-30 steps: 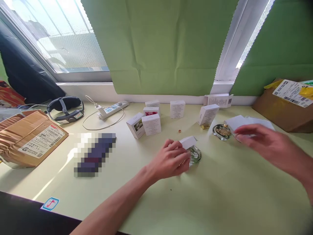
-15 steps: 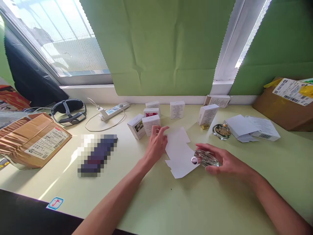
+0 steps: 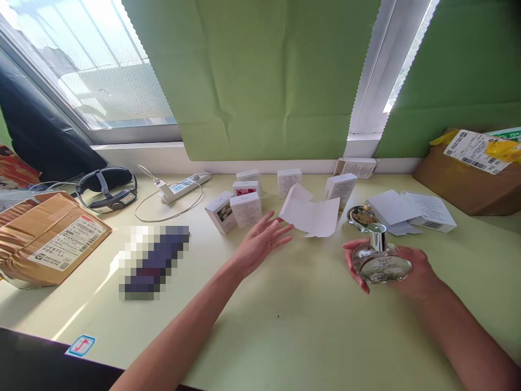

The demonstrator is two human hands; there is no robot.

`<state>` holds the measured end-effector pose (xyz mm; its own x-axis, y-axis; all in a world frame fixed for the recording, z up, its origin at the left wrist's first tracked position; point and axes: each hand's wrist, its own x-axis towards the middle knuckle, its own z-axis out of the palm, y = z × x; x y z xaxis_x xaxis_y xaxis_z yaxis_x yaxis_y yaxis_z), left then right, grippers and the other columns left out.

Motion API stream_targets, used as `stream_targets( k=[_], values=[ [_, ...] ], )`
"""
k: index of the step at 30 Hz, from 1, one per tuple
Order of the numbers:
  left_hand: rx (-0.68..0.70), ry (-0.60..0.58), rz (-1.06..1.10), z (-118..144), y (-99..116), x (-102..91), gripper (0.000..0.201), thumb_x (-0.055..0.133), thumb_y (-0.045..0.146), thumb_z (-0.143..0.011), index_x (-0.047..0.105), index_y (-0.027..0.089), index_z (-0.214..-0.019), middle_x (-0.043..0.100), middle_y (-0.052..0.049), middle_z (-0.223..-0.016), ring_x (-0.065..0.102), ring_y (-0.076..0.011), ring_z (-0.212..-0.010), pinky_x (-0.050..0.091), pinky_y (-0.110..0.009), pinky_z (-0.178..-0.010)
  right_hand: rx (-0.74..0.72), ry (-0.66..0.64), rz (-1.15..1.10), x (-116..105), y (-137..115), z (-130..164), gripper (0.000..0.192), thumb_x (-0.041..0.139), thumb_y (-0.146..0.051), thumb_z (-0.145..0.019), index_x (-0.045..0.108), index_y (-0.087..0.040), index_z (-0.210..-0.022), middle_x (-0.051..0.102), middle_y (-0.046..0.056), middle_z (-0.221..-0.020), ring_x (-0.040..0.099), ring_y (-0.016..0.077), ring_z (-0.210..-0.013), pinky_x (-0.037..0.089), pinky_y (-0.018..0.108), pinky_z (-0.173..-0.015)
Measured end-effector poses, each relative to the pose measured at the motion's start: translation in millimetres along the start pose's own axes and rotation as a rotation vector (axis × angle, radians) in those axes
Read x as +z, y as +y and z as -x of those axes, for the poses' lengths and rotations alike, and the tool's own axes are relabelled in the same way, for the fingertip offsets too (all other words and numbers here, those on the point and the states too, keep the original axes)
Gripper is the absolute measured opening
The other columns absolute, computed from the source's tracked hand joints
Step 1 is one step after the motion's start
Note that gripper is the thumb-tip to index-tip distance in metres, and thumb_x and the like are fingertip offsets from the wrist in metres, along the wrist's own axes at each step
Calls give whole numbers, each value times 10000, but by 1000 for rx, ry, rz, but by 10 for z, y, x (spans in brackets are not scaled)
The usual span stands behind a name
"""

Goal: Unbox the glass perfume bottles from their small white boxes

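Observation:
My right hand point(image 3: 411, 271) is wrapped round a clear glass perfume bottle point(image 3: 382, 266), which stands upright in its grip with the silver cap point(image 3: 377, 237) on top. Fingers spread, my left hand point(image 3: 262, 241) is over the table between the boxes and a white cut-out sheet point(image 3: 311, 213). The sheet is bent, its edges raised off the table, just beyond the left fingertips. A white printed box point(image 3: 246, 210) and a box with a flower picture point(image 3: 222, 213) stand close to the left hand. Behind the bottle lies a round glass object with gold-coloured contents point(image 3: 362, 217).
More small white boxes point(image 3: 341, 187) stand along the back. Opened packaging point(image 3: 394, 212) lies at right, near a large carton point(image 3: 468, 179). At left are a brown parcel point(image 3: 61, 233), a headset point(image 3: 106, 190), a power strip point(image 3: 183, 187) and a pixelated dark object point(image 3: 157, 260).
My right hand has turned the bottle from lying sideways to upright and moved it right. The sheet has shifted back and curled up. My left hand has spread its fingers, away from the box.

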<state>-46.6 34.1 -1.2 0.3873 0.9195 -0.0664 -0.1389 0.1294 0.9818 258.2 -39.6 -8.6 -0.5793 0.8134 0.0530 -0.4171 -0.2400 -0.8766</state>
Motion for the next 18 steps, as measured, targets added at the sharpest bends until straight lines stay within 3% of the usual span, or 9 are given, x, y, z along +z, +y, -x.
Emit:
stream_targets(
  k=[2, 5, 8, 10, 13, 16, 18],
  values=[
    [76, 24, -48, 16, -37, 50, 609, 631, 409, -931, 374, 334, -1477, 396, -97, -1531, 661, -212, -1124, 562, -361, -910, 45, 30, 54, -4, 28, -20, 573, 564, -577, -882, 663, -218, -1318, 667, 99, -1059, 678, 241, -825, 569, 372, -654],
    [254, 95, -324, 43, -148, 107, 556, 566, 440, -963, 390, 293, -1470, 520, -106, -1355, 654, -133, -877, 552, -300, -773, 136, 93, 179, 79, 94, -95, 545, 539, -555, -927, 617, -243, -1367, 648, 110, -1160, 656, 240, -900, 564, 379, -703],
    [412, -104, -611, 116, -219, 156, 501, 495, 431, -1000, 409, 256, -1461, 604, -70, -1098, 573, -107, -752, 526, -285, -757, 240, 185, 364, 273, 136, -181, 524, 539, -546, -946, 610, -237, -1363, 666, 99, -1111, 640, 216, -870, 544, 365, -726],
    [487, -266, -747, 181, -209, 187, 464, 479, 399, -1013, 413, 276, -1455, 605, -62, -1078, 579, -119, -790, 530, -289, -791, 299, 227, 515, 426, 140, -224, 504, 566, -555, -931, 640, -231, -1311, 677, 67, -983, 628, 201, -811, 528, 347, -715],
    [536, -411, -884, 249, -143, 213, 357, 436, 369, -1032, 485, 281, -1375, 617, -76, -1123, 626, -143, -890, 537, -286, -821, 282, 242, 775, 613, 141, -269, 417, 588, -547, -915, 679, -251, -1195, 654, 28, -899, 604, 191, -780, 509, 326, -702],
    [605, -486, -991, 257, -110, 216, 287, 416, 342, -1040, 545, 250, -1280, 643, -81, -1117, 646, -158, -944, 529, -277, -828, 164, 230, 987, 695, 180, -299, 330, 592, -512, -920, 670, -278, -1139, 636, 20, -982, 603, 196, -857, 504, 320, -750],
    [663, -439, -1059, 249, -133, 225, 268, 395, 322, -1047, 567, 218, -1223, 667, -72, -1019, 645, -159, -888, 514, -272, -795, 111, 243, 1055, 702, 233, -316, 354, 582, -521, -928, 629, -302, -1201, 620, 23, -1073, 605, 199, -925, 507, 321, -801]
  ],
)
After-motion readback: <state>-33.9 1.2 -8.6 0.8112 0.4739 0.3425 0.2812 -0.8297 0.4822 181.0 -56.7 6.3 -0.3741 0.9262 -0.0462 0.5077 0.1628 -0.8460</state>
